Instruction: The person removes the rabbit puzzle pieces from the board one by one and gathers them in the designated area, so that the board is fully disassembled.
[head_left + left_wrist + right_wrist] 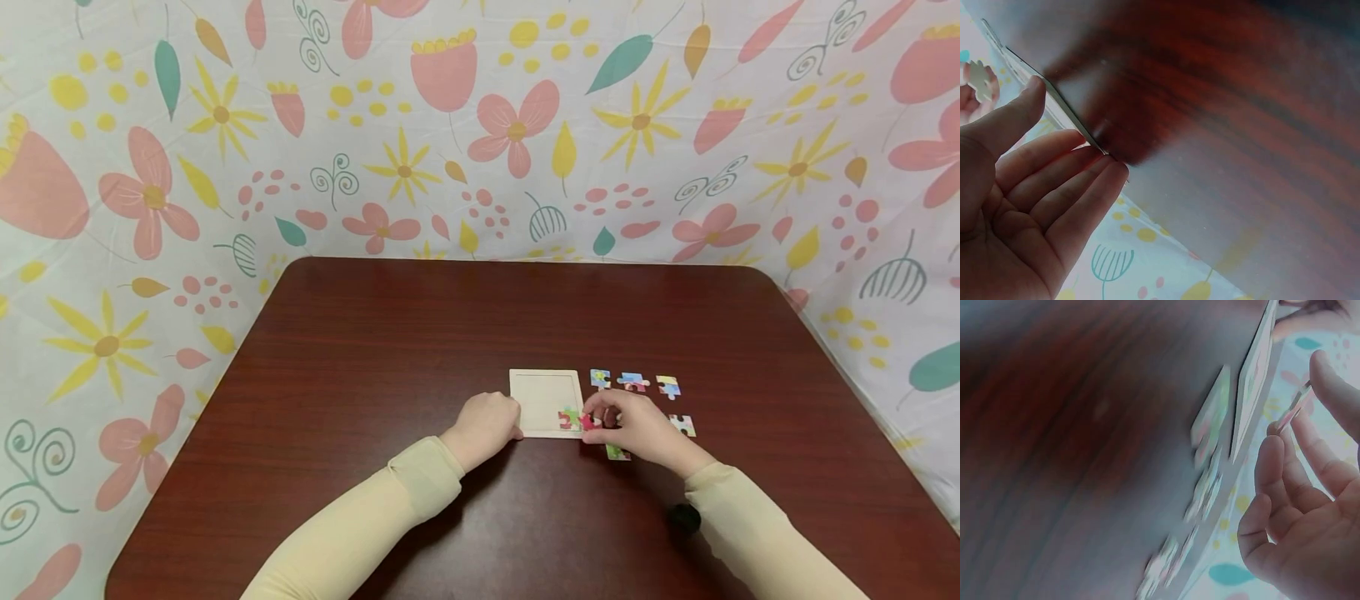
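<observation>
A square wooden puzzle tray (542, 392) lies on the table, with a red and green puzzle piece (567, 419) in its near right corner. At the tray's left edge, my left hand (483, 427) holds the rim between thumb and fingers; the left wrist view shows this left hand (1035, 194) against the thin edge. My right hand (633, 425) pinches a red puzzle piece (587, 422) at the tray's right rim. In the right wrist view that piece (1294, 407) is edge-on between the thumb and fingertips, apart from the table.
Loose puzzle pieces lie right of the tray, among them a blue one (600, 378), a blue and pink one (633, 382) and a green one (618, 452) partly under my right hand. Dark wooden table (390, 333) surrounds them. A flowered cloth (450, 192) hangs behind.
</observation>
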Motion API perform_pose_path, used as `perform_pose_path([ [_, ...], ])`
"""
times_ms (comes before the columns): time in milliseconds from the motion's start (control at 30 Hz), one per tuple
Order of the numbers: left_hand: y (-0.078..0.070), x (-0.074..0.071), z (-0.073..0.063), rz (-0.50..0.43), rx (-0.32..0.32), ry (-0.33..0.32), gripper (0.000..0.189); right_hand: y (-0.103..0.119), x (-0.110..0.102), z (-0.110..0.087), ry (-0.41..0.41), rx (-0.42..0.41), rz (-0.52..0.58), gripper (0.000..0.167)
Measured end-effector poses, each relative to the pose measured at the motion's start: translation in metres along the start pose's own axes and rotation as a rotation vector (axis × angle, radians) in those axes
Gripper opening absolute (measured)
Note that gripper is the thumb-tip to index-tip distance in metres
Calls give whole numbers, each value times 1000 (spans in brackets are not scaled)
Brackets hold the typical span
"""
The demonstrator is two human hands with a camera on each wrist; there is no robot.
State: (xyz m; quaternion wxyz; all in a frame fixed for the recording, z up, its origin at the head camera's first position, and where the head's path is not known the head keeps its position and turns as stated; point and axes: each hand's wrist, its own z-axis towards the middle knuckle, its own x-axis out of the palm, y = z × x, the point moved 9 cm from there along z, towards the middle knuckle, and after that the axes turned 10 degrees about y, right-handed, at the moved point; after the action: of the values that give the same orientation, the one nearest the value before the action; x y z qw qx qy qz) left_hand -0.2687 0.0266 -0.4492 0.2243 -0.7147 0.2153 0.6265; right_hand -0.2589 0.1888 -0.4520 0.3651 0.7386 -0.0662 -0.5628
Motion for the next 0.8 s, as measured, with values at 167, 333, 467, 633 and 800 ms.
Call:
perform_pose_path([
  [167,0,1,1,-12,-1,-1,31,-12,-12,-20,-27,13,-38,28],
  [333,0,2,1,-13,1,-1,31,-24,-20,-39,-51,30,-102,30],
  [467,-1,2,0,-14,4,4,31,-31,-23,-51,-61,46,-184,30],
  [633,-1,2,0,-21,0,10,33,-39,-26,-62,-67,83,-251,27],
  [800,-1,2,0,-25,1,12,33,-47,-26,-71,-59,140,-282,28],
])
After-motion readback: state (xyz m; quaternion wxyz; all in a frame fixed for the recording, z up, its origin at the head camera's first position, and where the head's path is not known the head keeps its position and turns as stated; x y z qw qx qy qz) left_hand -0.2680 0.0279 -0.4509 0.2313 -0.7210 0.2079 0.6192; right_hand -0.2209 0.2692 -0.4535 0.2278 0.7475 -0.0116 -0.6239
